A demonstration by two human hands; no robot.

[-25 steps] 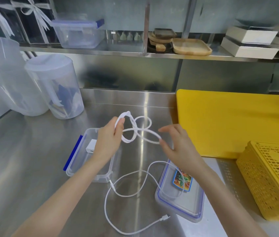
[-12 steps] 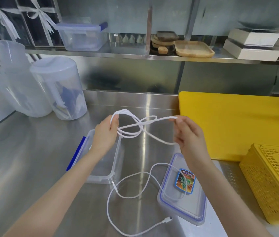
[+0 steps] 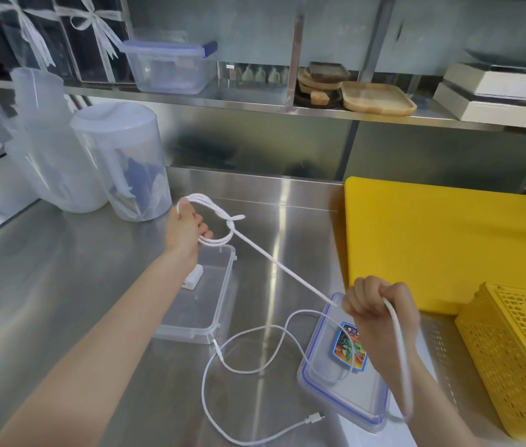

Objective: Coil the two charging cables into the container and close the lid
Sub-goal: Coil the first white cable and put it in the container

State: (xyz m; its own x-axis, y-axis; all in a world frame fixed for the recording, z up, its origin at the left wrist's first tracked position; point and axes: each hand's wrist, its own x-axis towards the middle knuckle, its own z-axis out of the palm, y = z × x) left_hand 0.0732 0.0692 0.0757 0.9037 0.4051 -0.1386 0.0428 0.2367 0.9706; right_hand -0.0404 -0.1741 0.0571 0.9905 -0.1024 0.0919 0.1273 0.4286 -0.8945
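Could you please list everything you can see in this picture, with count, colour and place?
held cable: 1, white, coiled at the left hand, stretched taut to the right hand
loose cable: 1, white, on the counter and across the lid
container: 1, clear, open, on the counter under the left arm
charger block: 1, white, in the container
lid: 1, clear with blue rim and sticker, on the counter
cutting board: 1, yellow, right rear
basket: 1, yellow, right edge
jugs: 2, clear, left rear
shelf box: 1, clear, blue-lidded
wooden trays: several, brown, shelf
left hand: grip on the coil
right hand: grip on the held cable
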